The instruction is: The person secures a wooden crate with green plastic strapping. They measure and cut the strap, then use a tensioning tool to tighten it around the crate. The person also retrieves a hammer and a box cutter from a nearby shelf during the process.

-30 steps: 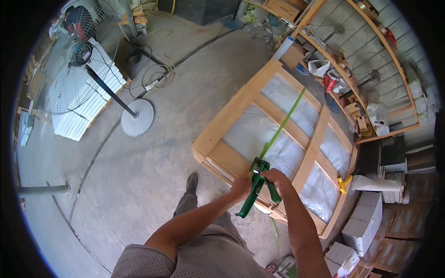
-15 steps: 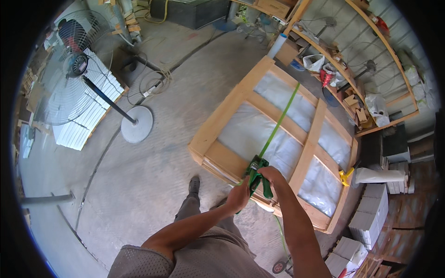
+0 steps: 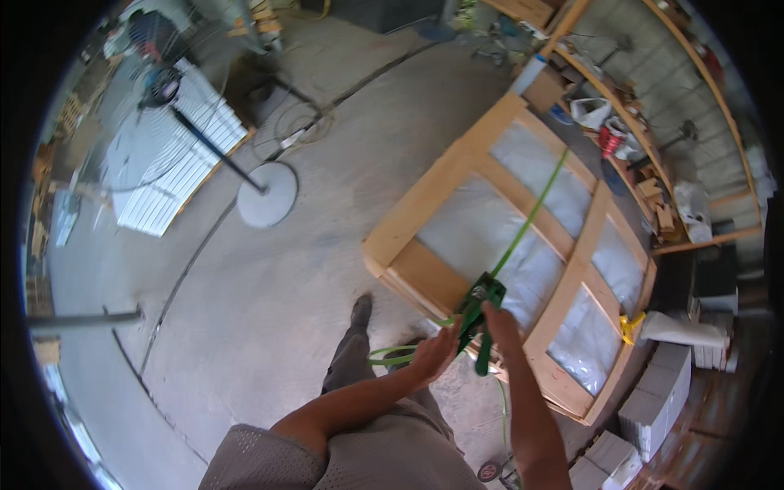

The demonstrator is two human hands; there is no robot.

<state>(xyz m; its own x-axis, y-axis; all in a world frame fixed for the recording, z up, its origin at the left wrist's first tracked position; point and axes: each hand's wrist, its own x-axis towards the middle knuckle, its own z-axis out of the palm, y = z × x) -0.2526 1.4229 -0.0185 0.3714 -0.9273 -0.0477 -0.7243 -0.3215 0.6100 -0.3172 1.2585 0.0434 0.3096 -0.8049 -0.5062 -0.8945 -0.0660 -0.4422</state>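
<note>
In the head camera's view, a worker in a grey mesh shirt [image 3: 367, 457] stands over a wooden crate [image 3: 451, 181] right of the frame's center, both hands on a green tool [image 3: 488, 289] at the crate's near edge. The right hand [image 3: 500, 323] grasps the tool near its top, fingertips partly hidden. The left hand [image 3: 435, 354] lies against the tool's lower part; whether its fingers close around it cannot be told.

A green strap [image 3: 532, 217] runs from the tool across the crate toward the upper right, over clear sheeting [image 3: 478, 214] framed by boards. A strap loop [image 3: 390, 357] curls out left of the left hand, above the worker's leg [image 3: 353, 351].

A yellow tool [image 3: 630, 328] rests on the crate's right edge. At upper left, a fan [image 3: 267, 196] stands before a stack of pale sheets [image 3: 180, 155]; a cord [image 3: 302, 135] lies on the floor. Cluttered shelves [image 3: 639, 131] fill the upper right, and pale stacks [image 3: 656, 400] sit at lower right.
</note>
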